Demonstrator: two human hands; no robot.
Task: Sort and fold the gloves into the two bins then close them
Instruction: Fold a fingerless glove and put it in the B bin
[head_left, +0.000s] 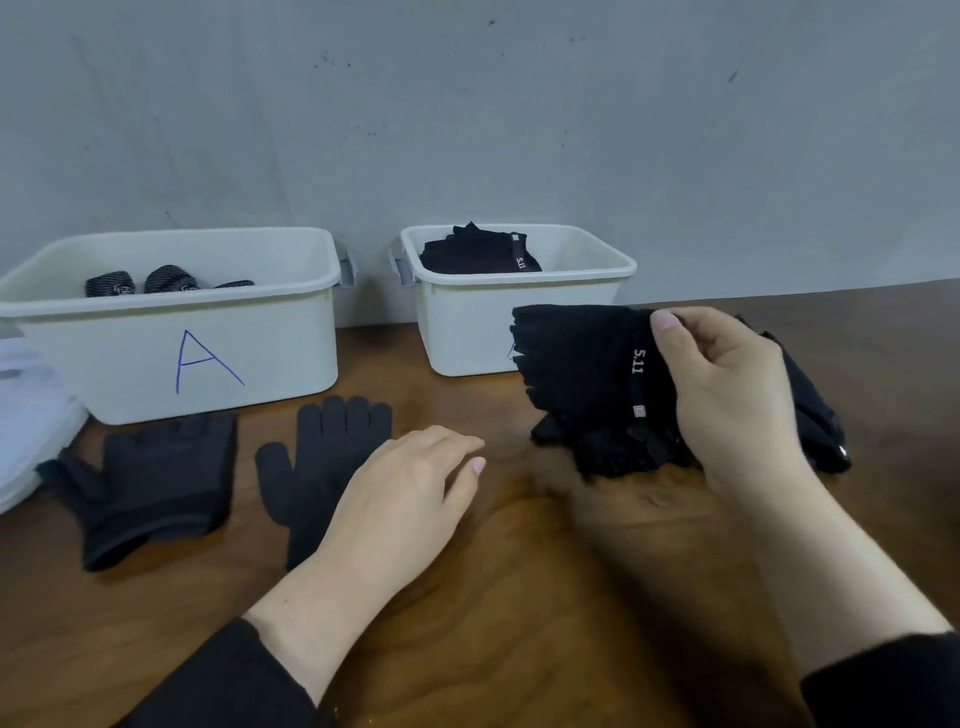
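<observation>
Black folded glove (587, 384) with white lettering, pinched by the right hand (727, 395) just above the tabletop (519, 597), in front of the right bin (519, 278). Best lifted with the fold kept tight and laid flat on the black gloves already inside. Left hand (405, 493) relaxed, holding nothing, beside the knit glove (322, 457). Further left: another dark glove (150, 478) and bin A (171, 338).

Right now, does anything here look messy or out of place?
Nothing is spilled or damaged. Two dark gloves lie flat and unfolded on the table before bin A, waiting to be sorted.
</observation>
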